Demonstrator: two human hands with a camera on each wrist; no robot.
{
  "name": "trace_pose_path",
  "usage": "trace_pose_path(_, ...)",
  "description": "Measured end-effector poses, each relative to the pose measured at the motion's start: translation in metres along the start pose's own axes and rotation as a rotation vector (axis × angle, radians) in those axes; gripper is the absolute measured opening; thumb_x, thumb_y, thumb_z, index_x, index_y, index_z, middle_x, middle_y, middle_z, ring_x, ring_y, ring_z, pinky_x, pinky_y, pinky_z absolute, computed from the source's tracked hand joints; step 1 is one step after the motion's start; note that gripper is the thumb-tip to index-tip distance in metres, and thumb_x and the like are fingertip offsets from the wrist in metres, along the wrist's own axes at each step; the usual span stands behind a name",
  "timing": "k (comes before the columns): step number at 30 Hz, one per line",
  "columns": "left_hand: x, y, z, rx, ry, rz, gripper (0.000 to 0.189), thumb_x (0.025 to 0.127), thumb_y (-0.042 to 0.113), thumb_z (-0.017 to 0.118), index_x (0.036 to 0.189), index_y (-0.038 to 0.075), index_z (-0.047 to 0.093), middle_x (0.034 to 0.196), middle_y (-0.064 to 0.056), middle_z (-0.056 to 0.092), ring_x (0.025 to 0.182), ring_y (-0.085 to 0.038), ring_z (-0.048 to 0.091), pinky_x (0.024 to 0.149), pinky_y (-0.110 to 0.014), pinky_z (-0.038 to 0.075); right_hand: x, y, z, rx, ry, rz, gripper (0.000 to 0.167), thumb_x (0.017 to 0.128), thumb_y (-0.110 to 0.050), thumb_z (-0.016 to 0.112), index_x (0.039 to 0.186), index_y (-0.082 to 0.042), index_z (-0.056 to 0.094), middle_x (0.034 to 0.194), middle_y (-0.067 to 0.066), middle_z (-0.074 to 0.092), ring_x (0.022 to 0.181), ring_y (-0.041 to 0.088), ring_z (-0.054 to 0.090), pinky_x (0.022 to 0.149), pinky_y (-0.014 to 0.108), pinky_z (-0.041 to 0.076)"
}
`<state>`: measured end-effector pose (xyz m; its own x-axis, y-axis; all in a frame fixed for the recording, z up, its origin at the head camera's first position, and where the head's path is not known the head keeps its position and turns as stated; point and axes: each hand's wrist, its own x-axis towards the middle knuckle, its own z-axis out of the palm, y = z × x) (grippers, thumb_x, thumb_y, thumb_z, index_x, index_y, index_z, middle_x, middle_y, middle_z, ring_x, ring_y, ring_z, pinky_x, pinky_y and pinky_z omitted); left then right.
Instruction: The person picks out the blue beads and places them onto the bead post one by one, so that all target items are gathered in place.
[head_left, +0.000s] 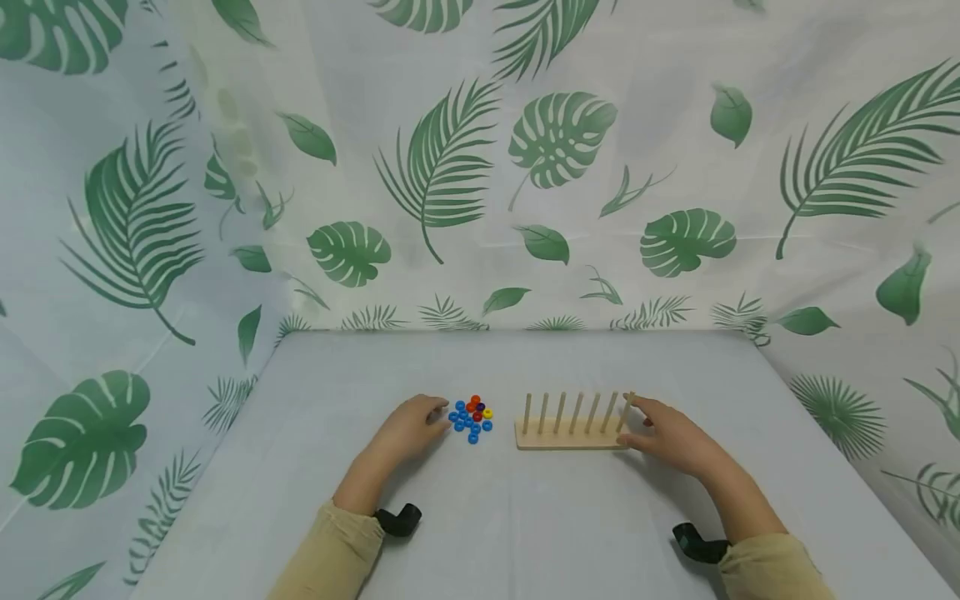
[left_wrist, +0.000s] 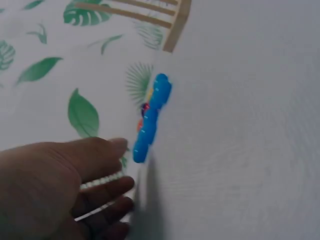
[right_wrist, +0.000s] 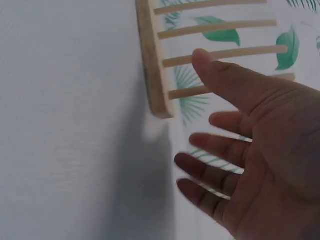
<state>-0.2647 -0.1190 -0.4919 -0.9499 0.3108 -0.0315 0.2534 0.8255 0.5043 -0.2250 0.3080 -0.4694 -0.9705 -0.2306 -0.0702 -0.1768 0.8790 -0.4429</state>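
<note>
A loose cluster of small ring beads (head_left: 464,416), mostly blue with a few red, one yellow and one dark purple, lies on the table. Just left of it is my left hand (head_left: 411,428), its fingers relaxed and holding nothing. In the left wrist view the blue beads (left_wrist: 152,120) appear edge-on beyond the fingertips. To the right of the beads stands a wooden peg rack (head_left: 573,429) with a row of several upright pegs. My right hand (head_left: 675,435) is at the rack's right end, fingers spread and thumb overlapping the end pegs (right_wrist: 225,56) in the right wrist view.
The white table (head_left: 480,533) spreads around both hands, with its far edge behind the rack. A leaf-patterned cloth (head_left: 450,183) hangs at the back and along the sides. Black wrist-worn devices (head_left: 399,521) sit at both sleeve cuffs.
</note>
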Motion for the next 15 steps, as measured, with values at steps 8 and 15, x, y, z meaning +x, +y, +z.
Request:
trace_pose_path(8, 0.014, -0.013, 0.016, -0.081, 0.081, 0.041, 0.034, 0.092, 0.026, 0.070, 0.124, 0.015, 0.068, 0.124, -0.008, 0.064, 0.120, -0.028, 0.057, 0.106, -0.046, 0.044, 0.010, 0.018, 0.019, 0.142, 0.002, -0.043, 0.075, 0.086, -0.045, 0.073, 0.146, -0.007, 0.046, 0.111, 0.009, 0.065, 0.091, 0.017, 0.059, 0.074, 0.035, 0.048)
trace_pose_path(15, 0.015, -0.020, 0.032, -0.017, 0.175, 0.066, 0.026, 0.091, 0.029, 0.071, 0.115, 0.019, 0.072, 0.118, -0.005, 0.063, 0.114, -0.028, 0.057, 0.102, -0.044, 0.045, 0.009, 0.030, 0.031, 0.155, 0.039, -0.032, 0.067, 0.086, -0.045, 0.074, 0.143, -0.018, 0.052, 0.116, 0.007, 0.064, 0.092, 0.017, 0.054, 0.076, 0.034, 0.045)
